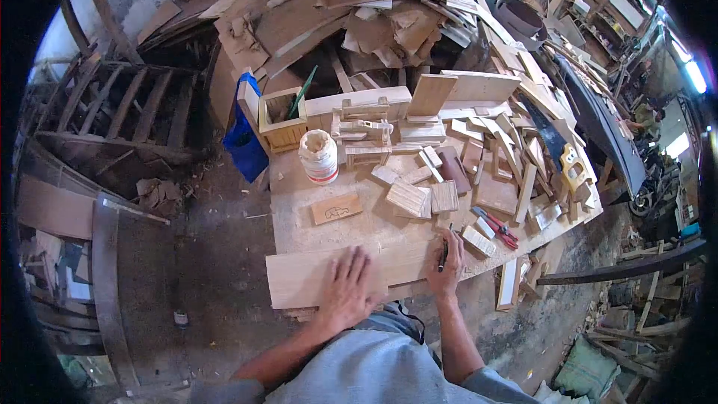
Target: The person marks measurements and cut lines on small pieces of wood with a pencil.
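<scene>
A long pale wooden board (293,281) lies along the near edge of the workbench. My left hand (345,292) rests flat on it with the fingers spread. Over the board's right part, my right hand (446,269) is closed around a dark pen (443,254), its tip hard to make out. Beyond the board sits a small wooden block (336,209) with a car outline drawn on it. To the right of my right hand are a short wood block (478,241) and red-handled pliers or snips (496,227).
Wood offcuts (410,198) crowd the bench's middle and right. A white tub (318,157), a small wooden frame (363,131) and a wooden box (280,135) stand at the back. A yellow-handled saw (574,168) lies at the right edge. A blue bag (245,146) hangs at the left.
</scene>
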### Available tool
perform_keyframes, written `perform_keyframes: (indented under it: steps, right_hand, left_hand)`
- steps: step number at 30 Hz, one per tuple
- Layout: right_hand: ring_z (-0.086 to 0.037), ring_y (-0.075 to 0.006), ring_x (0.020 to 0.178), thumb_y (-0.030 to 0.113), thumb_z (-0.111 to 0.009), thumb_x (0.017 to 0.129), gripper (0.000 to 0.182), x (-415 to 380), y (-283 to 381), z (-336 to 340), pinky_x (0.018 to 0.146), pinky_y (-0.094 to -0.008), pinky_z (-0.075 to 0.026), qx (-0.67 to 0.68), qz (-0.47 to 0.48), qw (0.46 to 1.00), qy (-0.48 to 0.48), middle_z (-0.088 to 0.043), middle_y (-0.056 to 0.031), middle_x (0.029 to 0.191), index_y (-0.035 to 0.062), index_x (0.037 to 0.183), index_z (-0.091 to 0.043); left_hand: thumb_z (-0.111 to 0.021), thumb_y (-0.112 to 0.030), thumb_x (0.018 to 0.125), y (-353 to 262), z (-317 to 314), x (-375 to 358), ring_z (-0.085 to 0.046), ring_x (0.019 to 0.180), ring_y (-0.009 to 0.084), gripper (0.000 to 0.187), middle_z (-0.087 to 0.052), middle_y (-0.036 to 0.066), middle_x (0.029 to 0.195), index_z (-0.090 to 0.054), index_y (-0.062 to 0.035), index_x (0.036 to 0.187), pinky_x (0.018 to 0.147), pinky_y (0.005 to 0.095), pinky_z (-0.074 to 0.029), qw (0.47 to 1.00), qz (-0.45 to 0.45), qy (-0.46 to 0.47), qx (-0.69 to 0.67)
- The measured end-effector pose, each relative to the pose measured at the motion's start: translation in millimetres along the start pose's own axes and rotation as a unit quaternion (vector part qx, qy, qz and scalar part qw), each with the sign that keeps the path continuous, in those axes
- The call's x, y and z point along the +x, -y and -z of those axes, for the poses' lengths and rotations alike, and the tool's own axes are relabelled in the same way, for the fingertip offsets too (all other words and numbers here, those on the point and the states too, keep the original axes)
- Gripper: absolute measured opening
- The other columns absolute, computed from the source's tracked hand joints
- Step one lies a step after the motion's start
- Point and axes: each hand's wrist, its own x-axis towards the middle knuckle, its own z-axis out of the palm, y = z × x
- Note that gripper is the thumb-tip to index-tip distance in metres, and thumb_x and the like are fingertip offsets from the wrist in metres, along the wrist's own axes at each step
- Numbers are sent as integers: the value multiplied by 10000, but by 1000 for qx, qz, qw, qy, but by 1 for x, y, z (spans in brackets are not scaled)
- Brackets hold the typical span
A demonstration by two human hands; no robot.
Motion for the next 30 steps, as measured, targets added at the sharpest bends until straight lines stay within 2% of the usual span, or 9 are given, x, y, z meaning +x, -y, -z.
perform_keyframes:
  steps: [2, 3, 6, 7, 11, 17, 20, 24, 30]
  right_hand:
    - [-602, -466, 1193, -31, -561, 893, 481, -2, -2, -3, 1031, -513, -488, 2, 2, 1000, -7, -617, -276, 1278, -39, 1374, -561]
    - [-607, -462, 1183, -26, -565, 895, 478, -2, -3, -3, 1028, -512, -489, 2, -1, 1000, -10, -624, -273, 1267, -37, 1373, -562]
    - [-627, -444, 1151, 13, -576, 922, 448, -3, -6, -6, 1004, -498, -500, 15, -15, 999, -35, -637, -262, 1243, -31, 1369, -569]
    - [-634, -436, 1140, 30, -579, 935, 436, -5, -7, -6, 993, -492, -505, 21, -19, 999, -45, -640, -257, 1237, -29, 1367, -572]
    - [-684, -327, 1057, 154, -595, 1042, 331, -5, -10, -9, 944, -418, -529, 64, -67, 990, -104, -686, -187, 1130, -5, 1332, -596]
    - [-670, -357, 1087, 235, -532, 1087, 370, -10, -21, -10, 962, -441, -511, 125, -99, 985, -67, -677, -202, 1171, -6, 1362, -588]
    - [-668, -249, 1070, 307, -563, 1090, 418, -5, -25, -6, 972, -381, -518, 137, -97, 985, -31, -689, -151, 1128, 5, 1379, -574]
    - [-641, -290, 1168, 258, -515, 1109, 417, -10, -46, -11, 1040, -402, -486, 274, -103, 956, -11, -667, -179, 1239, -19, 1419, -553]
    - [-629, -148, 1023, 249, -529, 1106, 403, 5, -42, 42, 901, -316, -515, 418, -213, 883, 7, -684, -86, 1164, -34, 1379, -618]
  left_hand:
    - [-594, -551, 1001, -4, 0, 13, -237, 1588, 371, 781, -297, 165, 1708, -444, -32, 1565, 1267, 623, -197, 994, -102, 43, -25]
    - [-605, -492, 1015, -9, 7, 20, -366, 1533, 358, 642, -473, 159, 1602, -563, -42, 1471, 1243, 573, -298, 979, -189, 52, -60]
    - [-658, -399, 1001, 2, -19, 24, -519, 1411, 382, 499, -627, 183, 1428, -662, -30, 1338, 1192, 523, -392, 937, -250, -12, -244]
    - [-729, -293, 946, -3, 3, 27, -623, 1257, 396, 396, -697, 201, 1269, -705, -18, 1229, 1128, 496, -456, 943, -205, -91, -248]
    - [-801, -270, 843, 66, 5, 11, -569, 1279, 419, 446, -650, 203, 1302, -717, -29, 1209, 1111, 526, -447, 975, -37, -206, -78]
    - [-800, -390, 859, 99, 35, -38, -390, 1473, 448, 659, -449, 231, 1568, -634, -31, 1387, 1194, 570, -351, 962, 203, -167, 70]
    - [-796, -433, 856, 72, 42, -52, -332, 1506, 463, 787, -392, 243, 1609, -539, -52, 1494, 1222, 603, -300, 931, 338, -139, -7]
    - [-797, -484, 862, 66, 12, -61, -291, 1528, 479, 845, -367, 248, 1635, -491, -76, 1536, 1212, 619, -311, 913, 348, -215, 2]
    - [-798, -451, 875, 16, -3, -48, -248, 1564, 463, 779, -334, 244, 1670, -548, -31, 1482, 1240, 617, -250, 896, 338, -278, 72]
